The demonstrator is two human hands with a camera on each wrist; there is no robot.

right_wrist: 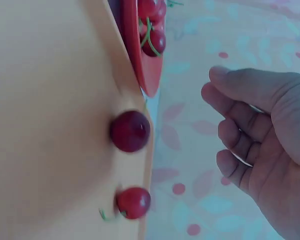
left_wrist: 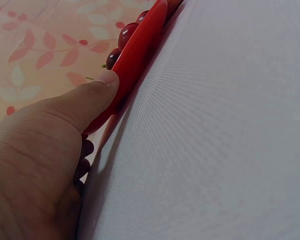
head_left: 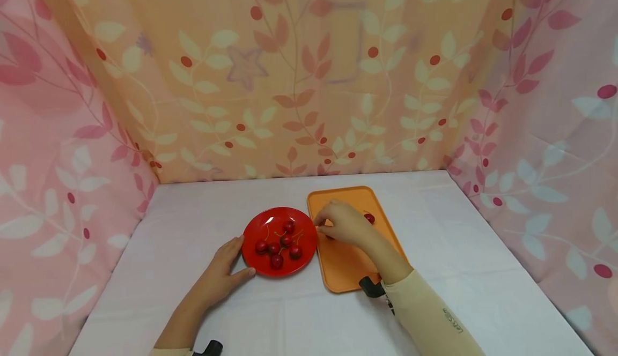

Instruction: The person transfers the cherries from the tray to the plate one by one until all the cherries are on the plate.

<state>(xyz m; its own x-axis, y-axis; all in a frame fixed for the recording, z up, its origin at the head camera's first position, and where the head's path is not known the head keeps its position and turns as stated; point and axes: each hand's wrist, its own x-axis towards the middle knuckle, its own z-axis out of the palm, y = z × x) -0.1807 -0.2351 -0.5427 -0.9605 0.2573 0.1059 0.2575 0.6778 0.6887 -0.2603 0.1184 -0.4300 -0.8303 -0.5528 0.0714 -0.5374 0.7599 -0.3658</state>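
A red plate point(head_left: 310, 242) bears several red cherries point(head_left: 277, 261) with thin green stems. My left hand point(head_left: 218, 273) holds the plate by its left side, fingers at the left rim and thumb at the near edge; in the left wrist view the thumb lies against the rim. Over the orange tray point(head_left: 345, 270), close to the plate's right rim, is my right hand point(head_left: 344, 223). Its fingers are loosely bent, thumb near the index finger, with nothing seen between them. On the tray lie a dark cherry point(right_wrist: 130, 131) and a redder stemmed cherry point(right_wrist: 133, 202); the hand hides part of the tray in the head view.
The plate and tray stand side by side on a white cloth-covered table point(head_left: 270, 313). Patterned fabric curtains point(head_left: 299, 104) rise at the back and both sides. Black wrist straps point(head_left: 370, 287) show near the sleeves.
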